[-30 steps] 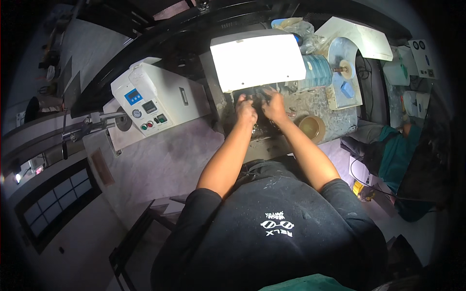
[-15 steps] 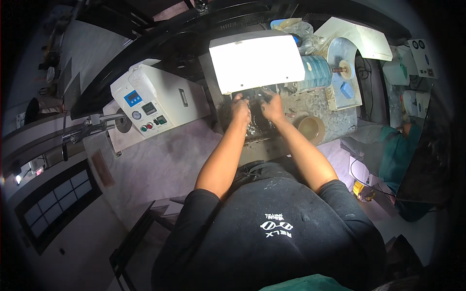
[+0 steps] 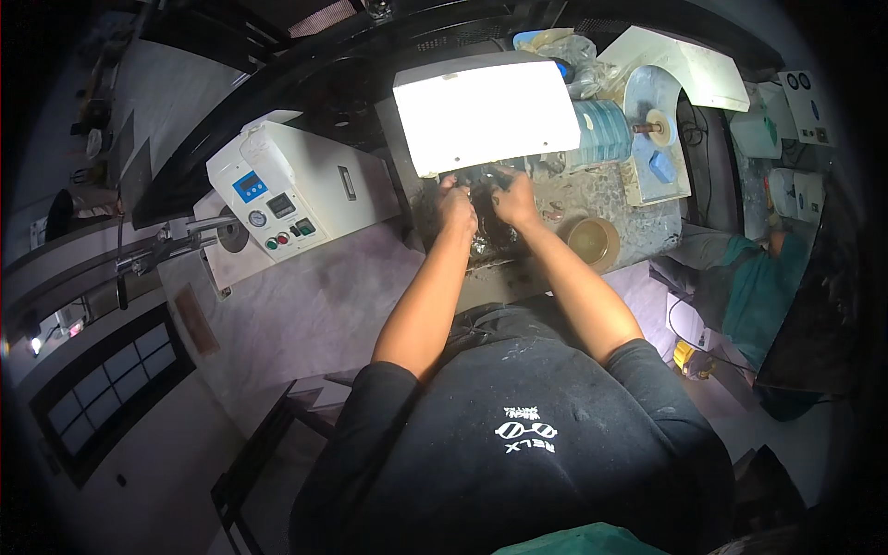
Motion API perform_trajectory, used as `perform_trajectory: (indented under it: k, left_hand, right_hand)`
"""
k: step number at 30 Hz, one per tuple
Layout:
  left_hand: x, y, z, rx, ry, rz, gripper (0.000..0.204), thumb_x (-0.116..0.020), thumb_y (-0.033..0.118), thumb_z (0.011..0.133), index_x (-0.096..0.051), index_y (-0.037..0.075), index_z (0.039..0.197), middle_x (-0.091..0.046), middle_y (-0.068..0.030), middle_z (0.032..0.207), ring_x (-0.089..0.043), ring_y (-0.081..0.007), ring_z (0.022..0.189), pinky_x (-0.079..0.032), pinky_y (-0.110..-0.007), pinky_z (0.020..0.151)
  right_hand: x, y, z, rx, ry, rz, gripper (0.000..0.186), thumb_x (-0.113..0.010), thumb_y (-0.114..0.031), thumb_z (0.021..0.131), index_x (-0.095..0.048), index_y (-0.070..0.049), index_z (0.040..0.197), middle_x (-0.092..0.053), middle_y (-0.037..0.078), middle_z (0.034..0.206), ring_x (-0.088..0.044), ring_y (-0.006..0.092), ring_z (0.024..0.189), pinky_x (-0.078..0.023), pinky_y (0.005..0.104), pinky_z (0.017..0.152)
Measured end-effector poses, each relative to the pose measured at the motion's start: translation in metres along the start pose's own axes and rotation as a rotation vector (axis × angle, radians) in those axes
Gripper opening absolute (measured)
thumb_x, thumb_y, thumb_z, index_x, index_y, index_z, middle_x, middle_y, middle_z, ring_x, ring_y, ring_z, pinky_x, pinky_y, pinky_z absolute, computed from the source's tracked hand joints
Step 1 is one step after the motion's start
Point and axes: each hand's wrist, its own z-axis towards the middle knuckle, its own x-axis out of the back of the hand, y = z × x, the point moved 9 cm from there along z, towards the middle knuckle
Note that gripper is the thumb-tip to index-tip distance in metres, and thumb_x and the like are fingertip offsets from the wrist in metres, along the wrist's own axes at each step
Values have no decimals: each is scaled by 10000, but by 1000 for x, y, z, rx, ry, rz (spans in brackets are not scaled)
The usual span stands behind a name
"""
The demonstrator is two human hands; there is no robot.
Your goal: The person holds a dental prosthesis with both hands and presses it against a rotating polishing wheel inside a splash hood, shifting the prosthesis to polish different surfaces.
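Note:
Below the bright white hood (image 3: 486, 106), my left hand (image 3: 457, 208) and my right hand (image 3: 514, 199) work close together over the dark, wet work area (image 3: 487, 236). The fingers of both hands are curled around something dark and small that I cannot make out, partly hidden in shadow under the hood's lower edge. A tan round bowl (image 3: 592, 243) stands right of my right forearm, on the stained worktop (image 3: 638, 236). A ridged blue clear plastic container (image 3: 601, 129) lies beside the hood.
A white machine (image 3: 305, 185) with gauge and buttons stands left. On the right are a white housing (image 3: 703, 79) with a spindle wheel (image 3: 659, 129), plastic bags (image 3: 583, 74) and more white equipment (image 3: 803, 111). Part of another person in teal (image 3: 758, 305) shows at the right.
Both my hands have shifted slightly left since a second ago, still with curled fingers at the hood's lower edge. The view has moved very slightly.

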Motion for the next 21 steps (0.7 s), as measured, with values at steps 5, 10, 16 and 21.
perform_trajectory:
  k: [5, 10, 16, 21]
  left_hand:
    - [-11, 23, -29, -176, -330, 93, 315, -399, -174, 723, -550, 47, 890, -571, -13, 779, -523, -93, 704, -407, -213, 626]
    - [-13, 36, -43, -622, -354, 592, 306, -368, -204, 712, -532, 5, 865, -577, -33, 787, -534, -100, 746, -414, -212, 703]
    - [-24, 19, -60, -684, -460, 705, 311, -379, -194, 670, -529, 2, 860, -573, -35, 786, -519, -102, 754, -407, -218, 700]
    - [-11, 4, -50, -193, -311, 234, 331, -348, -182, 726, -535, 45, 878, -577, -24, 823, -518, -86, 740, -390, -214, 667]
  right_hand:
    - [26, -17, -29, 7, -91, -1, 348, -577, -78, 676, -602, 57, 996, -625, 229, 931, -618, 292, 877, -452, 331, 796]
    - [41, -63, -50, 135, -121, 254, 366, -438, -145, 785, -569, 10, 1089, -637, 110, 913, -587, 183, 809, -442, 278, 775]
    - [7, -9, -43, 60, -208, 159, 400, -376, -243, 851, -561, 59, 1036, -469, 210, 1244, -511, 266, 1069, -391, 300, 892]
    - [39, -32, -27, 9, -52, 13, 342, -526, -63, 731, -562, 64, 1046, -626, 232, 931, -620, 273, 876, -458, 320, 774]
